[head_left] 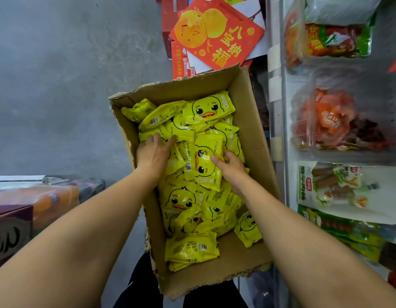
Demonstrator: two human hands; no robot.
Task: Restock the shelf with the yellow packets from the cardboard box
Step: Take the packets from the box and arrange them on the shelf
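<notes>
An open cardboard box point(252, 121) sits below me, holding several yellow packets point(209, 107) printed with a duck face. Both my hands are inside the box. My left hand point(152, 154) lies on the packets at the box's left wall, fingers spread and curling over them. My right hand point(231, 166) pinches the right edge of an upright yellow packet point(203, 163) in the middle of the pile. The shelf point(279, 85) stands to the right of the box.
The shelf on the right holds red and green snack bags point(334, 38) and sausage packs point(332, 187). Red gift boxes point(217, 32) lie on the floor beyond the box. Bottles in plastic wrap point(37, 201) and a dark carton point(10, 232) are at the left. Grey concrete floor point(70, 74) spreads left.
</notes>
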